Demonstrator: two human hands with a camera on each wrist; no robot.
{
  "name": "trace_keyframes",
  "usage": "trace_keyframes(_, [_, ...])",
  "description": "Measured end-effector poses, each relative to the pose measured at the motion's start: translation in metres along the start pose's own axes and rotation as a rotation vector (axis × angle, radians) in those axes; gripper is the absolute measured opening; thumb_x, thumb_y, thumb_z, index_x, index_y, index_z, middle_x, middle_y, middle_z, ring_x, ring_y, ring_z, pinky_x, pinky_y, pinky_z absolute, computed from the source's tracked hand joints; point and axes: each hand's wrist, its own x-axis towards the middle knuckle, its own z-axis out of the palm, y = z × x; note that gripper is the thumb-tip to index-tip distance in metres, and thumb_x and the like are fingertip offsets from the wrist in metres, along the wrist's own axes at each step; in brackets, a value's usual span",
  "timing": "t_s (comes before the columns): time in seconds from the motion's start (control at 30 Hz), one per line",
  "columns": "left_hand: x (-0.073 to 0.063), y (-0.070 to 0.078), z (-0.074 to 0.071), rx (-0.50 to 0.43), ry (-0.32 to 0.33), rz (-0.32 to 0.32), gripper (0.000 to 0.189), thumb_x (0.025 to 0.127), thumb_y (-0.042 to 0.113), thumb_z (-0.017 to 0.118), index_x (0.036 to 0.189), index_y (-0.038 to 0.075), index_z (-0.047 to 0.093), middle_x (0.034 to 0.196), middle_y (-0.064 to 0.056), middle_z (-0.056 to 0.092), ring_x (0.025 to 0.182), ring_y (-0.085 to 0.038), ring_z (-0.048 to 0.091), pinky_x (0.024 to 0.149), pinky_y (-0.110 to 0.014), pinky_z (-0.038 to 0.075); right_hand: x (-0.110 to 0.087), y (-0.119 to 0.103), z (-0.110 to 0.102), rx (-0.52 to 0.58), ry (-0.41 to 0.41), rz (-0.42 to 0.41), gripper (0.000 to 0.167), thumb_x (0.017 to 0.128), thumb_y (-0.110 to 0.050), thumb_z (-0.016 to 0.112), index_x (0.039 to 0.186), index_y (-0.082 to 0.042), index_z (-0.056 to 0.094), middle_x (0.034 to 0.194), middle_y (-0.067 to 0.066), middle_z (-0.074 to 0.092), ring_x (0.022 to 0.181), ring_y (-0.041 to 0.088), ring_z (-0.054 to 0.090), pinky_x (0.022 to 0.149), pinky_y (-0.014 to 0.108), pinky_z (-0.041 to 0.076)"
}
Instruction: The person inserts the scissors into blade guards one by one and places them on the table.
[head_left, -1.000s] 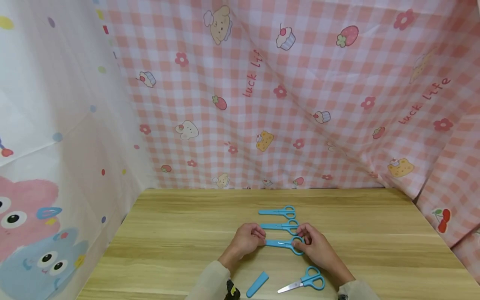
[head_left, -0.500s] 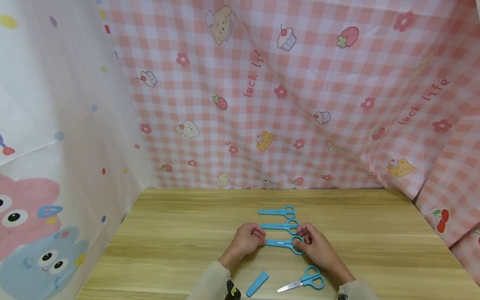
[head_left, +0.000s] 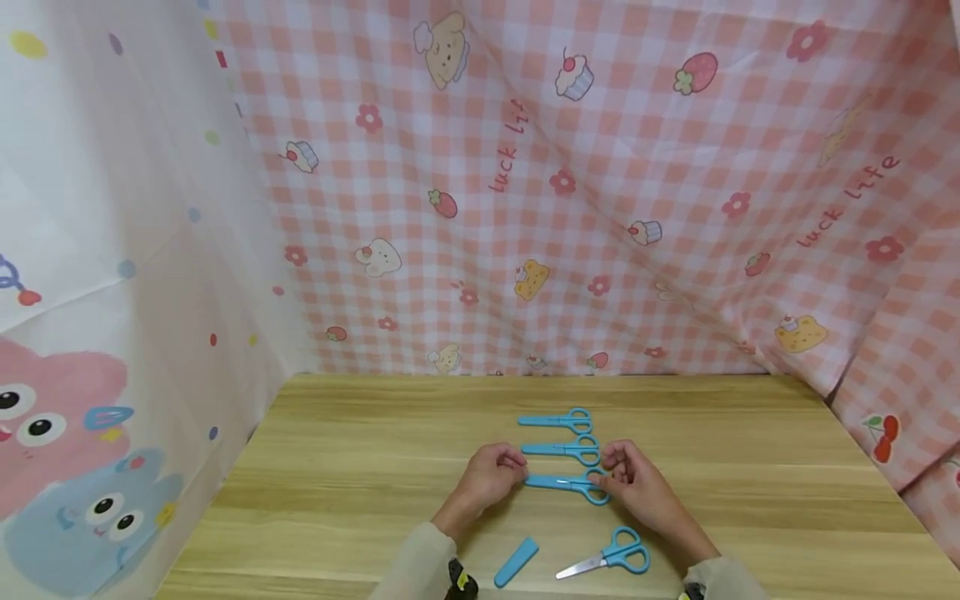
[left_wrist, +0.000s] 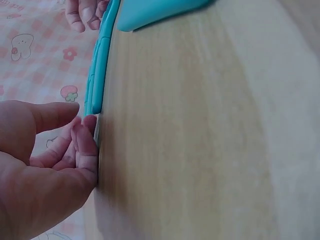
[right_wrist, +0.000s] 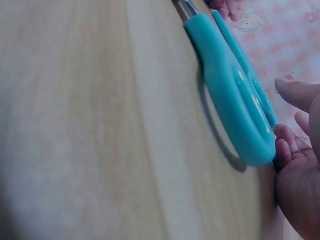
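Note:
Three blue scissors in blue blade covers lie in a row, handles to the right: the far pair [head_left: 547, 422], the middle pair [head_left: 547, 450] and the near pair [head_left: 547, 482]. My left hand [head_left: 486, 482] rests by the near pair's cover tip; in the left wrist view its thumb stands apart from the loosely bent fingers, with nothing between. Beside the handles is my right hand [head_left: 637, 487]. Its thumb overlaps the near handle in the head view, but the right wrist view shows thumb and fingers parted, gripping nothing.
Closer to me lie uncovered scissors [head_left: 613, 557], blades pointing left, and a loose blue blade cover [head_left: 516, 562]. The wooden table [head_left: 360, 467] meets a pink checked cloth [head_left: 480, 250] at the back and a white printed cloth [head_left: 172, 250] on the left.
Both hands have drawn slightly outward from the near scissors, the left off the cover tip, the right away from the handles. The scissors keep their row, and the camera view has shifted slightly.

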Motion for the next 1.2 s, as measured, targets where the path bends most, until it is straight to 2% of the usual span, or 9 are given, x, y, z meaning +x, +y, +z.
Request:
trace_keyframes(0.17, [0.002, -0.005, -0.004, -0.010, -0.008, -0.024, 0.010, 0.090, 0.006, 0.070, 0.097, 0.001, 0.066, 0.082, -0.002, 0.063, 0.073, -0.013, 0.055, 0.064, -0.026, 0.047, -0.005, 0.003, -0.006, -0.002, -0.014, -0.010, 0.035, 0.085, -0.003, 0.075, 0.110, 0.005, 0.052, 0.095, 0.015, 0.055, 0.074, 0.006, 0.046, 0.062, 0.019, 0.043])
trace_keyframes(0.33, [-0.002, -0.007, -0.014, -0.034, -0.067, -0.041, 0.015, 0.092, 0.010, 0.067, 0.103, 0.001, 0.063, 0.086, -0.005, 0.064, 0.072, -0.016, 0.058, 0.065, -0.029, 0.049, -0.009, 0.004, -0.013, 0.007, -0.021, -0.008, 0.029, 0.085, -0.004, 0.075, 0.105, 0.004, 0.055, 0.090, 0.011, 0.058, 0.073, 0.007, 0.050, 0.062, 0.020, 0.046])
trace_keyframes(0.57, [-0.011, -0.008, -0.026, -0.057, -0.148, -0.061, 0.016, 0.094, 0.012, 0.066, 0.105, 0.002, 0.062, 0.089, -0.006, 0.066, 0.077, -0.017, 0.059, 0.070, -0.030, 0.051, -0.015, 0.000, -0.019, -0.014, -0.041, 0.032, 0.022, 0.087, -0.006, 0.074, 0.098, 0.003, 0.058, 0.082, 0.005, 0.057, 0.069, 0.006, 0.051, 0.060, 0.020, 0.045])
trace_keyframes(0.7, [-0.015, -0.010, -0.031, -0.060, -0.185, -0.075, 0.016, 0.095, 0.014, 0.066, 0.106, 0.003, 0.062, 0.091, -0.007, 0.065, 0.078, -0.017, 0.059, 0.071, -0.030, 0.051, -0.019, -0.001, -0.020, -0.014, -0.075, 0.003, 0.018, 0.088, -0.005, 0.073, 0.097, 0.002, 0.059, 0.080, 0.003, 0.055, 0.067, 0.004, 0.049, 0.058, 0.020, 0.044])
trace_keyframes(0.83, [-0.021, -0.008, -0.033, -0.054, -0.227, -0.081, 0.016, 0.095, 0.013, 0.065, 0.107, 0.003, 0.063, 0.091, -0.007, 0.065, 0.078, -0.017, 0.059, 0.070, -0.030, 0.050, -0.024, -0.003, -0.022, -0.021, -0.104, -0.021, 0.015, 0.089, -0.004, 0.071, 0.096, 0.001, 0.059, 0.079, 0.002, 0.055, 0.067, 0.004, 0.048, 0.056, 0.021, 0.043])
trace_keyframes(1.07, [-0.032, -0.004, -0.033, -0.035, -0.298, -0.061, 0.016, 0.091, 0.006, 0.064, 0.106, 0.001, 0.063, 0.089, -0.006, 0.064, 0.076, -0.016, 0.057, 0.066, -0.026, 0.047, -0.032, -0.008, -0.025, -0.081, -0.151, 0.007, 0.016, 0.089, -0.012, 0.073, 0.096, -0.005, 0.061, 0.080, 0.001, 0.056, 0.068, 0.006, 0.049, 0.058, 0.022, 0.043])
trace_keyframes(1.2, [-0.039, -0.002, -0.032, -0.028, -0.326, -0.059, 0.016, 0.091, 0.004, 0.063, 0.107, 0.002, 0.063, 0.090, -0.005, 0.064, 0.076, -0.017, 0.057, 0.064, -0.026, 0.046, -0.036, -0.009, -0.027, -0.084, -0.193, -0.022, 0.017, 0.089, -0.013, 0.072, 0.097, -0.004, 0.061, 0.080, 0.001, 0.055, 0.068, 0.007, 0.048, 0.058, 0.023, 0.042])
